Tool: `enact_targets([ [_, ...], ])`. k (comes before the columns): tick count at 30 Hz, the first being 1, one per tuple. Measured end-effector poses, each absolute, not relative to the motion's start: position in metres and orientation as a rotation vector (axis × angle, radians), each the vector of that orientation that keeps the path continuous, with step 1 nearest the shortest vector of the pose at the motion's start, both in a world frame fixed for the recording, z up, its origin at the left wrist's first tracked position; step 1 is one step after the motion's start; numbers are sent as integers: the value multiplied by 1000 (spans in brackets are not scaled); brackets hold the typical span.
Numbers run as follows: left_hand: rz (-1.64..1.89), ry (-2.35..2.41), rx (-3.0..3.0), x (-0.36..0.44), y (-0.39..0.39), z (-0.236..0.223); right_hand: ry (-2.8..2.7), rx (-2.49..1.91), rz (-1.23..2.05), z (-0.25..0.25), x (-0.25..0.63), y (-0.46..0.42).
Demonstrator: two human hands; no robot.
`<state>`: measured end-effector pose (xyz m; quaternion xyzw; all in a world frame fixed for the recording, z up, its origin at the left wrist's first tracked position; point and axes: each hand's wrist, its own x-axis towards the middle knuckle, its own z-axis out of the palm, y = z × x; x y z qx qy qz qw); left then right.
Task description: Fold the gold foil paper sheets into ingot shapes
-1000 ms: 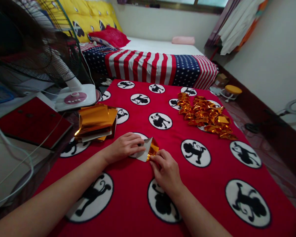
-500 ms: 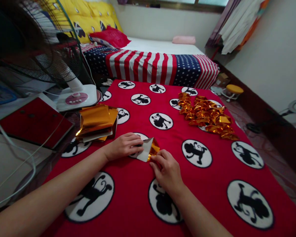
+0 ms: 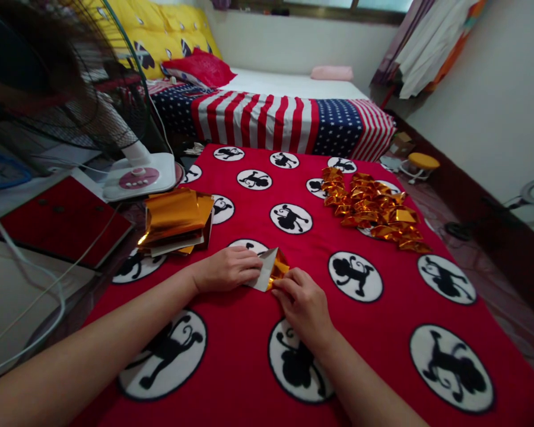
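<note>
A partly folded sheet of gold foil paper (image 3: pixel 264 274), pale grey on its back, lies on the red cloth (image 3: pixel 231 356) between my hands. My left hand (image 3: pixel 231 268) rests on its left part, fingers together and pressing it down. At the paper's right edge, my right hand (image 3: pixel 303 299) pinches the gold fold between thumb and fingers. Left of my hands sits a stack of gold foil sheets (image 3: pixel 175 216). Beyond my right hand, several folded gold foil pieces (image 3: pixel 369 204) are gathered in rows on the cloth.
A fan (image 3: pixel 137 172) stands on the left beside a dark red panel (image 3: pixel 57 219) and a white cable (image 3: pixel 53 279). A bed with a striped, starred cover (image 3: pixel 267 118) is at the back. On the right floor is a yellow-topped stool (image 3: pixel 422 160).
My left hand has shifted slightly right on the paper. The paper's grey flap now stands a little narrower, and my right hand still pinches its right edge.
</note>
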<state>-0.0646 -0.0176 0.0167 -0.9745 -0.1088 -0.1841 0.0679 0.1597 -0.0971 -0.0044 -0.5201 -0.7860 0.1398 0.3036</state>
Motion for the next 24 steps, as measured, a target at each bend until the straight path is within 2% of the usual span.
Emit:
enact_targets([
  [8, -454, -431, -3076, -62, -21, 27, -2336, -1482, 216, 6, 159, -93],
  [14, -415, -438, -3173, -62, -23, 30, -2740, -1572, 31, 27, 139, -92],
  [24, -539, -481, -3133, -64, -28, 21, -2959, -1117, -264, 18, 139, -90],
])
